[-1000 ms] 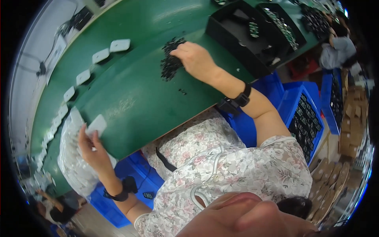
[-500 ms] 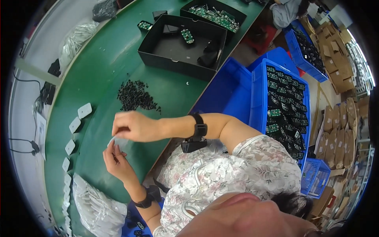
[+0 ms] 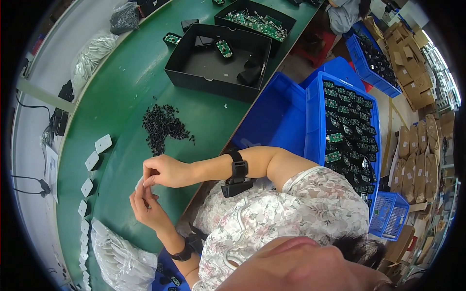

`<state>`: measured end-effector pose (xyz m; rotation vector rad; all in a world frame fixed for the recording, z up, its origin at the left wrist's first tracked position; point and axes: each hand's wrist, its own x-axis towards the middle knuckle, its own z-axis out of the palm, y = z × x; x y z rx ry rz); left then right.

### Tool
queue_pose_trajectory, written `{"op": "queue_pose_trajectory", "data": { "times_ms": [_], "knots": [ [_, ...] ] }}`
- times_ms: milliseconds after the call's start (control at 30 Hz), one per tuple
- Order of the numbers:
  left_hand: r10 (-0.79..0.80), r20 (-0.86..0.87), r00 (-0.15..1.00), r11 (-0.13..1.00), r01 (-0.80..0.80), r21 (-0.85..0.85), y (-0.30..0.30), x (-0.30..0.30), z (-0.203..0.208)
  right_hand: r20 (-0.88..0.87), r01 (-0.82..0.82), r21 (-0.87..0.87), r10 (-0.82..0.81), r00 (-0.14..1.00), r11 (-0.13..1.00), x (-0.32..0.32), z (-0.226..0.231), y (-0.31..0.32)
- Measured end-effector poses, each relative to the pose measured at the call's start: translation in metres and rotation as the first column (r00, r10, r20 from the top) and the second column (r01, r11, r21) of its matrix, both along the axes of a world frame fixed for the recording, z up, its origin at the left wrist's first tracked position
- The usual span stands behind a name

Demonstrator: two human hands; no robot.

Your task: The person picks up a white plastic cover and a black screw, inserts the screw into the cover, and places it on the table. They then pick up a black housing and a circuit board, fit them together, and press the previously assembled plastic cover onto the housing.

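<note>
My left hand (image 3: 149, 209) grips a thin white plastic piece (image 3: 139, 184) by its edge, and most of that piece is hidden behind the fingers. Right above it, my right hand (image 3: 167, 170) is bent over the same piece with thumb and fingertips pinched together. Whatever those fingertips hold is too small to make out. A heap of tiny black parts (image 3: 158, 127) lies on the green table (image 3: 121, 87) just beyond my right hand. Along the table's left side runs a curved row of white rounded plates (image 3: 92, 160), with small holes in the nearer ones.
A clear bag of white pieces (image 3: 119, 254) lies near my left forearm. Beyond the heap stands a black box (image 3: 213, 85) with a green circuit board (image 3: 224, 48) inside; another black box (image 3: 242, 31) holds many boards. Blue crates (image 3: 314, 121) of boards stand to the right.
Both hands sit slightly lower in the picture, and my right fingertips have come down closer to my left fingers and the white piece. The whole view has shifted a little.
</note>
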<state>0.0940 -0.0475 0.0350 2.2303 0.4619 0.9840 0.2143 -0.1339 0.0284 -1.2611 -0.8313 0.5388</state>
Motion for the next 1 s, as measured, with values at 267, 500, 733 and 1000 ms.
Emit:
{"op": "queue_pose_trajectory", "data": {
  "times_ms": [267,500,733,1000],
  "knots": [
    [0.027,-0.052,0.998,0.997,-0.024,0.074,0.002,-0.004,-0.004,-0.118,-0.092,-0.041,0.087,0.989,0.995,-0.003,-0.008,-0.004],
    [0.009,-0.072,0.997,0.999,-0.006,0.037,0.000,-0.011,-0.010,0.094,-0.054,-0.068,0.060,0.994,0.996,-0.002,-0.005,-0.011],
    [0.025,-0.011,1.000,0.882,-0.028,-0.470,-0.007,-0.017,-0.014,0.355,-0.011,-0.198,0.082,0.931,0.980,-0.005,0.004,-0.015],
    [-0.006,0.251,0.968,0.532,0.215,-0.819,-0.012,-0.021,-0.026,0.234,-0.020,-0.264,0.084,0.968,0.964,-0.007,0.002,-0.014]
  ]
}}
